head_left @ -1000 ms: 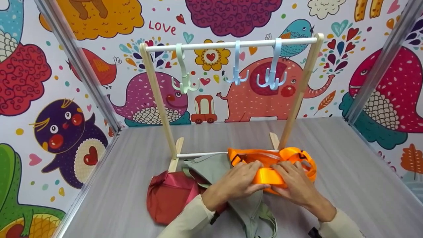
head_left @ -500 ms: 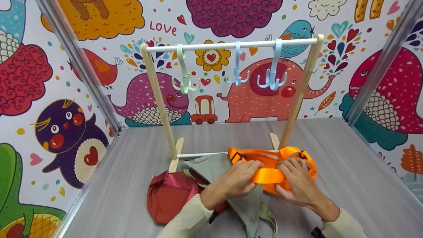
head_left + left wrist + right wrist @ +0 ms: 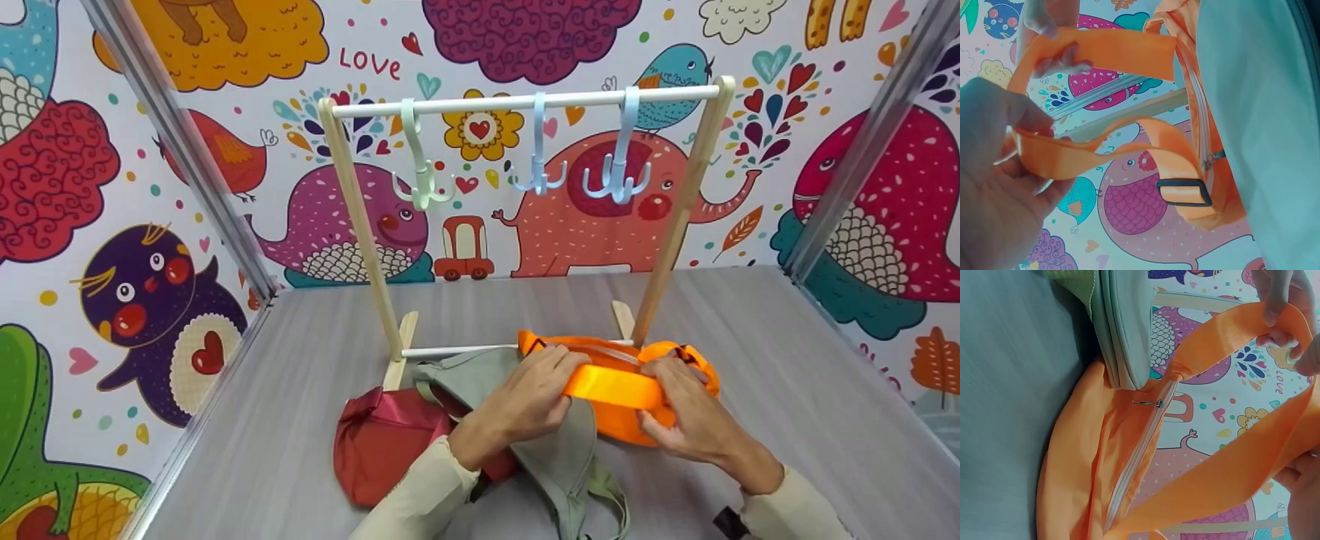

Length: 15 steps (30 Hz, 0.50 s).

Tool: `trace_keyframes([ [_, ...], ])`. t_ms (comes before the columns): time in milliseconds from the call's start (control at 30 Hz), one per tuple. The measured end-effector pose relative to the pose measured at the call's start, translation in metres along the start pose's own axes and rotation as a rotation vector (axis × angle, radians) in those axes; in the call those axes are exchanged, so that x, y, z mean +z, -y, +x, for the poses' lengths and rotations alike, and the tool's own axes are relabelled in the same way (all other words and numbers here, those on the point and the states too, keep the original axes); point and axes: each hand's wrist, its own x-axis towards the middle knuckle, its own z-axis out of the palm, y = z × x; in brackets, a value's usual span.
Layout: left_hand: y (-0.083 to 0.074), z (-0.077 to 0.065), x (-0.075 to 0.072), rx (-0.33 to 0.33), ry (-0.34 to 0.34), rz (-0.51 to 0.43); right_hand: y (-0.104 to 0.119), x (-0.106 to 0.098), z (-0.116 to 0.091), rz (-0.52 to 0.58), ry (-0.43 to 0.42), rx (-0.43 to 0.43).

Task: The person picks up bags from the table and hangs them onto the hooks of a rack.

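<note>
An orange bag [image 3: 626,426] lies on the table, and both hands hold its wide strap [image 3: 611,388] a little above it. My left hand [image 3: 529,394] pinches the strap between thumb and fingers at its left end. At the other end my right hand [image 3: 694,412] grips it, with thumb below and fingers above. In the left wrist view the strap loops through a black buckle [image 3: 1185,192]. A white zipper [image 3: 1134,464] runs along the bag's top in the right wrist view. Under my left forearm lies a grey-green bag [image 3: 559,450], partly against the orange one.
A dark red bag [image 3: 386,454] lies left of the grey-green one. Behind stands a wooden rack with a white top rail [image 3: 480,103]. From it hang a green hook [image 3: 421,187] and two blue hooks [image 3: 618,184]. A patterned wall closes off the back.
My hands have moved apart, the right one shifting rightward. The strap between them is raised slightly and shows a longer stretch. The other bags and the rack stay put.
</note>
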Motion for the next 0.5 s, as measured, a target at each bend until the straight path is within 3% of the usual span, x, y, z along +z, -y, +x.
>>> trace_keyframes([
  [233, 0.0018, 0.0006, -0.0013, -0.031, -0.035, -0.011, -0.0026, -0.0009, 0.0040, -0.032, -0.040, -0.088],
  [500, 0.0036, -0.0006, -0.0038, -0.106, -0.075, -0.020, -0.0054, -0.0060, 0.0091, -0.047, -0.058, -0.068],
])
